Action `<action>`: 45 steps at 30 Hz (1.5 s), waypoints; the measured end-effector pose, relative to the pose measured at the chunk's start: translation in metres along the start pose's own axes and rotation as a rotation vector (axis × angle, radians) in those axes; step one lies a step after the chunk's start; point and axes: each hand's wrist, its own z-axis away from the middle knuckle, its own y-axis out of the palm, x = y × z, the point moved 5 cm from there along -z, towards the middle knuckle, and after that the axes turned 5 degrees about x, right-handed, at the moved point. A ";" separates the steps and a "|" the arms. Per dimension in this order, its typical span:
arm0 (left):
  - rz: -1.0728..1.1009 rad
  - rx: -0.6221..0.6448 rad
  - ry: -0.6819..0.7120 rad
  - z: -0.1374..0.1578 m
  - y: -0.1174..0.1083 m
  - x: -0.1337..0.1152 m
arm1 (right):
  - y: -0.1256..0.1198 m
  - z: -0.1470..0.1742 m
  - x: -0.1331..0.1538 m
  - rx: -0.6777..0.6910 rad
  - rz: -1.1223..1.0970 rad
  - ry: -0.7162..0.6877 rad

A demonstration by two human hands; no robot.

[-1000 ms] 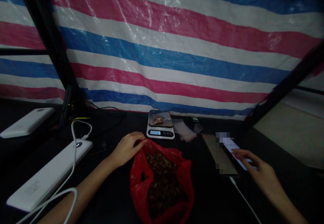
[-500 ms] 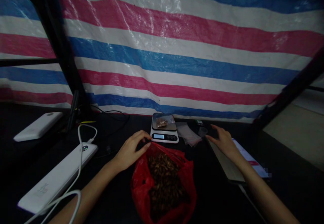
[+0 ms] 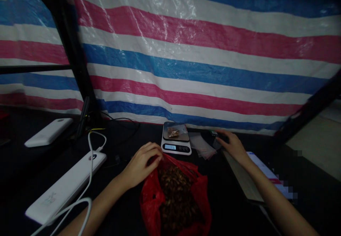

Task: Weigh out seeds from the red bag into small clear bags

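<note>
A red plastic bag (image 3: 151, 200) stands with its mouth spread, full of small brown dried pieces (image 3: 177, 193) whose kind I cannot make out. My left hand (image 3: 142, 165) pinches the bag's upper left rim between thumb and fingers. Just behind the bag is a white kitchen scale (image 3: 176, 149) with a lit display. On its plate lies a small clear bag (image 3: 174, 132) with brown bits inside. My right hand (image 3: 233, 146) reaches out with thumb and forefinger apart, close to a small clear cup (image 3: 216, 144); whether it touches the cup is unclear.
Flat clear plastic bags (image 3: 204, 146) lie right of the scale, and a small dark object (image 3: 213, 133) sits behind the cup. Under my right forearm are a tablet-like device (image 3: 243, 181) and a lit screen (image 3: 269, 173). At left lie white power banks (image 3: 66, 186) with a looping white cable (image 3: 90, 168).
My right hand has moved slightly forward and in toward the small cup. The left hand keeps its grip on the bag rim. The whole view has shifted a little.
</note>
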 end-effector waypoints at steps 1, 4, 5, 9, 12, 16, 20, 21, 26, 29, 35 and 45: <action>0.008 -0.019 -0.004 -0.001 -0.001 0.001 | 0.002 -0.005 0.015 0.011 -0.064 -0.053; 0.046 -0.100 -0.026 -0.008 -0.006 0.010 | 0.013 -0.020 0.057 0.056 -0.216 -0.139; 0.054 -0.127 -0.040 -0.012 -0.007 0.015 | 0.019 -0.026 0.068 0.072 -0.247 -0.156; 0.002 -0.109 -0.080 -0.043 -0.005 0.042 | 0.043 -0.045 0.096 0.121 -0.349 -0.199; -0.100 -0.049 -0.047 -0.071 0.002 0.059 | 0.058 -0.053 0.102 0.146 -0.425 -0.198; -0.198 0.026 -0.022 -0.103 0.015 0.071 | 0.068 -0.056 0.101 0.134 -0.459 -0.123; -0.238 0.113 -0.060 -0.118 0.028 0.080 | 0.075 -0.056 0.098 0.162 -0.469 -0.079; -0.234 0.117 -0.069 -0.119 0.030 0.082 | 0.076 -0.056 0.098 0.167 -0.469 -0.076; -0.155 0.084 -0.009 -0.117 0.035 0.090 | 0.087 -0.056 0.094 0.161 -0.468 -0.043; -0.085 0.074 0.013 -0.117 0.038 0.093 | 0.092 -0.054 0.100 0.178 -0.468 -0.069; -0.022 0.084 0.034 -0.122 0.044 0.092 | 0.087 -0.048 0.122 0.226 -0.357 -0.167; -0.033 0.102 0.050 -0.122 0.042 0.090 | 0.082 -0.045 0.127 0.252 0.023 -0.310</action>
